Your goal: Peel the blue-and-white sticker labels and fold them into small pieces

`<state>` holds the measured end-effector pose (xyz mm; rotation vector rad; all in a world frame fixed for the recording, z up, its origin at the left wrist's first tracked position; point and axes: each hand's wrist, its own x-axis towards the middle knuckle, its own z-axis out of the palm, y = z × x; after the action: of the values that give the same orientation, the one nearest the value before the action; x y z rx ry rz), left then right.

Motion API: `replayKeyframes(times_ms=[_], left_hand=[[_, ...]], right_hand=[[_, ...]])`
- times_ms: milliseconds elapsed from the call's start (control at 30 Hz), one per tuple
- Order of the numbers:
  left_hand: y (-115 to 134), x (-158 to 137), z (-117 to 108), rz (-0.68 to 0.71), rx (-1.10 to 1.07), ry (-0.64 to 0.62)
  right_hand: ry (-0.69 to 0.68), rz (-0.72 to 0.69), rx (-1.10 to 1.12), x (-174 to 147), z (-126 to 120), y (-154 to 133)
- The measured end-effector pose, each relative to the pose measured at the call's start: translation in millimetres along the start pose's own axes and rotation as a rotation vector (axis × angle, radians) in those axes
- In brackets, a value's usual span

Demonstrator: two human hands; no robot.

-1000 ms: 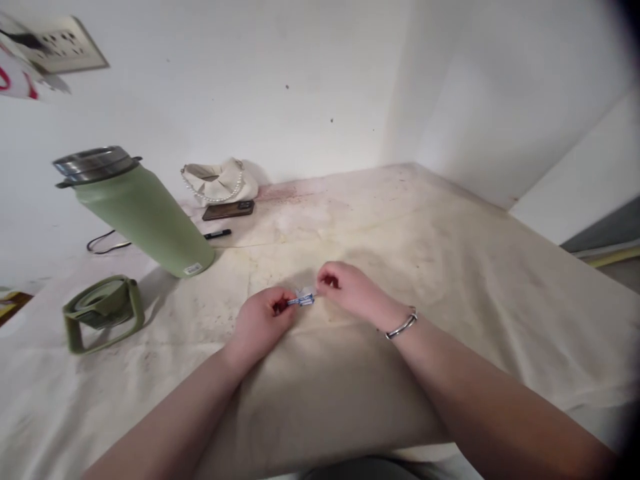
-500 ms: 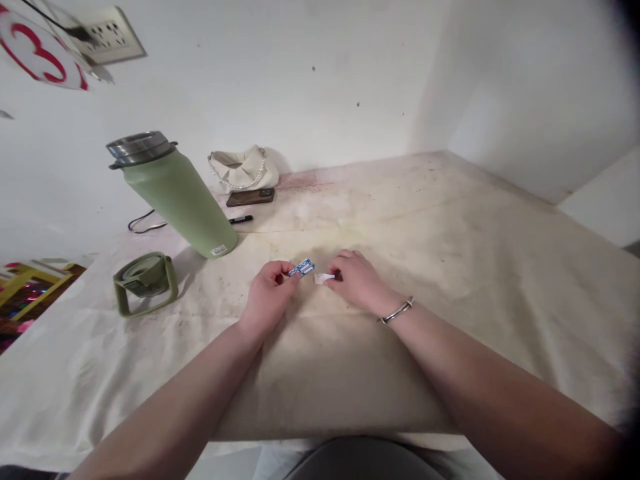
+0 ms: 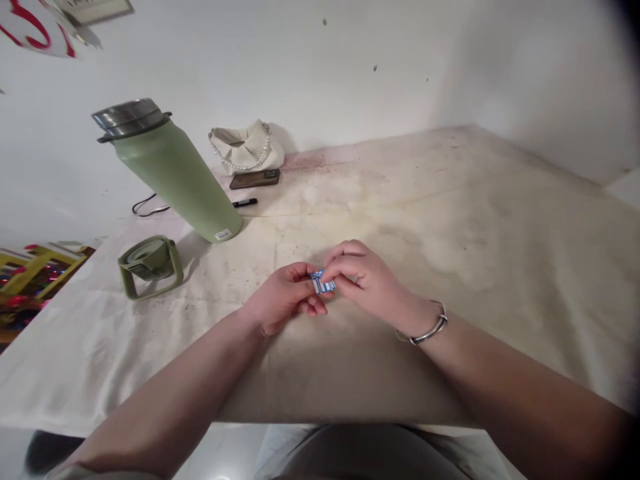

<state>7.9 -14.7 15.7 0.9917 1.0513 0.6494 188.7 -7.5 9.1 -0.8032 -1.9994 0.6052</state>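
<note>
Between the thumb and fingers of my left hand (image 3: 287, 297) is a small blue-and-white printed piece (image 3: 323, 283), rectangular, too small to make out its kind. My right hand (image 3: 364, 277) meets it from the right, its thumb and fingertips closed on the upper right edge. Both hands are together just above the cloth near the table's front. Fingers partly cover the printed piece. The white slip seen earlier in my right hand does not show now.
On the left stands a tall green bottle (image 3: 175, 180) with a steel mouth, its green lid (image 3: 150, 267) beside it. Behind are a white handbag (image 3: 247, 148), a phone (image 3: 255, 179) and a black pen (image 3: 245, 203). A pale cloth (image 3: 450, 220) covers the table up to the wall.
My hands, apart before, have come together at the blue-and-white piece. The white slip in my right hand has gone from sight. My view has shifted a little.
</note>
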Motion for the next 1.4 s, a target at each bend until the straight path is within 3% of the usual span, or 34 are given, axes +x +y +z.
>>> replayKeyframes(times_ms=[233, 1033, 1167, 1333, 1400], left_hand=[[1, -1, 2, 0.003, -0.031, 0.015], [-1, 2, -2, 0.018, -0.003, -0.101], [-3, -1, 2, 0.127, 0.209, -0.03], [-2, -5, 1, 0.444, 0.82, 0.279], [-3, -2, -3, 0.545, 1.04, 0.332]], right_hand=[[0.008, 0.172, 0.068, -2, 9, 10], [-0.067, 0.216, 0.032, -2, 6, 11], [-0.058, 0.215, 0.034, -2, 6, 10], [0.087, 0.372, -0.011, 0, 0, 7], [0.111, 0.436, -0.054, 1, -4, 8]])
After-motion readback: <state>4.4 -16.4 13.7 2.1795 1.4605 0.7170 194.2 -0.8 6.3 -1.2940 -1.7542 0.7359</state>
